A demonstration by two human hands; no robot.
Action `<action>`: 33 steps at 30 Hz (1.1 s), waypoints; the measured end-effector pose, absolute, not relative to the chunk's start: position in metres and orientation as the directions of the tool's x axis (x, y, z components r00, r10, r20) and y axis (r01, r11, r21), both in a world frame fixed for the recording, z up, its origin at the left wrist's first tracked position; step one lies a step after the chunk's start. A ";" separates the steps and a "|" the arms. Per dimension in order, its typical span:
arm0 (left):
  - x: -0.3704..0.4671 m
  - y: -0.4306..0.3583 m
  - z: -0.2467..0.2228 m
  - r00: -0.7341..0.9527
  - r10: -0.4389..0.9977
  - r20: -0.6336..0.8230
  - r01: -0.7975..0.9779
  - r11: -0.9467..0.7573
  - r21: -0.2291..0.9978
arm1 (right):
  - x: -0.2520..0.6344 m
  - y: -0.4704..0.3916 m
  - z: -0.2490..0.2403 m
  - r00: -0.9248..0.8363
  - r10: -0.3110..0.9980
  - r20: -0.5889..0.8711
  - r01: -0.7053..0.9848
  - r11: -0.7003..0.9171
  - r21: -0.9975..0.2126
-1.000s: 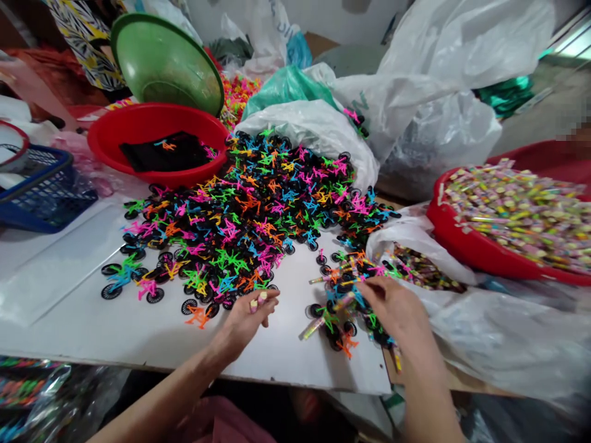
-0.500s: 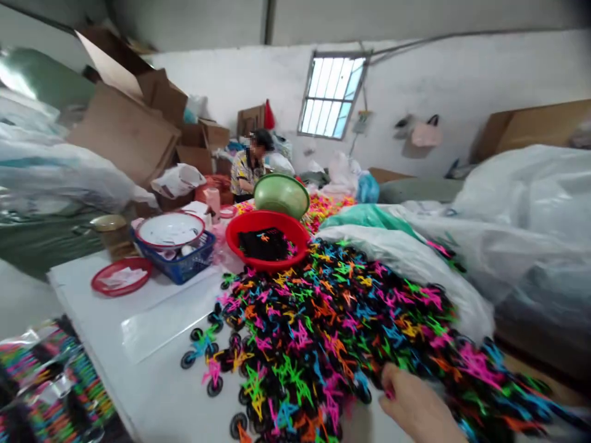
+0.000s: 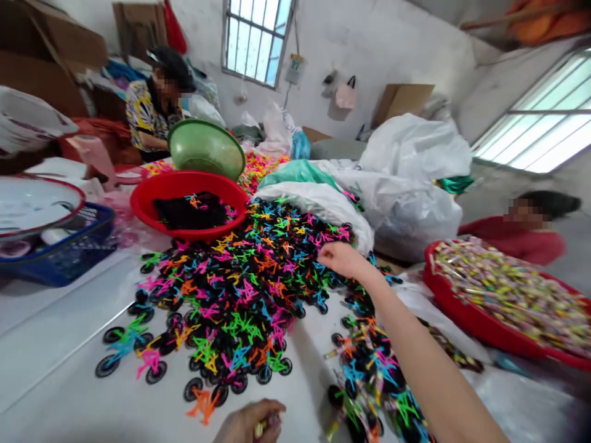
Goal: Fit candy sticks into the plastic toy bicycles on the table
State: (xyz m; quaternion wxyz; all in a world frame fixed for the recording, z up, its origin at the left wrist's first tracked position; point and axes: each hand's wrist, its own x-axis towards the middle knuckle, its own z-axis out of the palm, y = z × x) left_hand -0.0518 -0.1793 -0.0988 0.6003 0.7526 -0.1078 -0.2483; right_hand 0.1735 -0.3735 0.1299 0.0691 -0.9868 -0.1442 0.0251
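Observation:
A heap of small plastic toy bicycles [image 3: 277, 261] in bright colours, with black wheels, spreads over the white table [image 3: 295, 363]. My right hand [image 3: 340, 258] reaches to the far right part of the heap, its fingers bent together against the toys; whatever is between them is hidden. Close to the front edge, my left hand [image 3: 252, 421] is closed around a small yellowish piece [image 3: 261, 427], partly covered by the fingers. A single orange toy bicycle [image 3: 203, 403] lies just beyond it on the left. More toys mixed with small wrapped pieces [image 3: 378, 381] lie beneath my right forearm.
A red basin [image 3: 184, 231] with black parts stands behind the heap, a green basin [image 3: 205, 147] tilted beyond it. At left is a blue basket [image 3: 60, 261]; at right, a red tub [image 3: 480, 314] of small wrapped pieces. One person sits at the back left, another at the right.
The view has turned right and moved closer. My right hand has gone from the near right side of the heap to its far part. My left hand has come into view, holding a small piece.

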 end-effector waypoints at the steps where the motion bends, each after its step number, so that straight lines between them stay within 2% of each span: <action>1: -0.050 -0.182 -0.096 0.853 -0.446 -0.273 0.190 -0.221 0.957 | 0.165 -0.393 0.112 0.971 0.213 -0.109 0.200 -0.973 -0.117; 3: -0.046 -0.190 -0.082 0.843 -0.434 -0.318 0.293 -0.126 0.948 | 0.153 -0.417 0.072 0.979 0.092 -0.181 0.080 -0.994 -0.074; 6: -0.037 -0.203 -0.051 0.838 -0.398 -0.373 0.437 0.081 0.896 | 0.145 -0.424 0.021 0.978 -0.039 -0.207 -0.049 -0.998 -0.043; 9: -0.022 -0.211 -0.024 0.857 -0.335 -0.390 0.486 0.277 0.829 | 0.141 -0.421 -0.005 0.965 -0.125 -0.230 -0.136 -0.990 -0.031; 12: -0.001 -0.216 -0.014 0.914 -0.228 -0.336 0.400 0.367 0.840 | 0.127 -0.422 -0.004 0.971 -0.122 -0.205 -0.135 -0.990 -0.051; 15: 0.023 -0.225 -0.017 0.954 -0.064 -0.294 0.297 0.345 0.890 | 0.098 -0.414 0.009 0.987 -0.036 -0.158 -0.052 -0.994 -0.097; 17: 0.035 -0.231 -0.022 0.962 0.030 -0.270 0.251 0.283 0.926 | 0.073 -0.401 0.017 0.990 0.079 -0.118 0.054 -0.979 -0.199; 19: 0.041 -0.232 -0.024 0.973 0.059 -0.225 0.209 0.203 0.957 | 0.050 -0.387 0.018 0.979 0.190 -0.070 0.149 -0.910 -0.387; 21: 0.039 -0.227 -0.022 0.986 0.034 -0.164 0.159 0.112 0.981 | 0.033 -0.376 0.015 0.962 0.271 -0.037 0.192 -0.767 -0.613; 23: 0.032 -0.218 -0.019 0.994 -0.015 -0.108 0.109 0.030 0.994 | 0.023 -0.371 0.008 0.947 0.319 -0.027 0.188 -0.624 -0.758; 26: 0.017 -0.206 -0.017 0.988 -0.065 -0.137 0.139 0.028 0.990 | 0.016 -0.372 0.005 0.958 0.286 0.025 0.186 -0.553 -0.812; 29: 0.004 -0.201 -0.020 0.961 -0.158 -0.227 0.248 0.134 0.959 | 0.012 -0.374 0.014 0.987 0.108 0.119 0.159 -0.533 -0.831; 31: -0.001 -0.200 -0.022 0.952 -0.229 -0.203 0.244 0.167 0.955 | 0.008 -0.374 0.018 0.995 0.039 0.094 0.101 -0.481 -0.871; 33: -0.005 -0.201 -0.022 0.953 -0.262 -0.151 0.194 0.149 0.970 | 0.004 -0.372 0.017 0.998 0.064 -0.012 0.015 -0.397 -0.918</action>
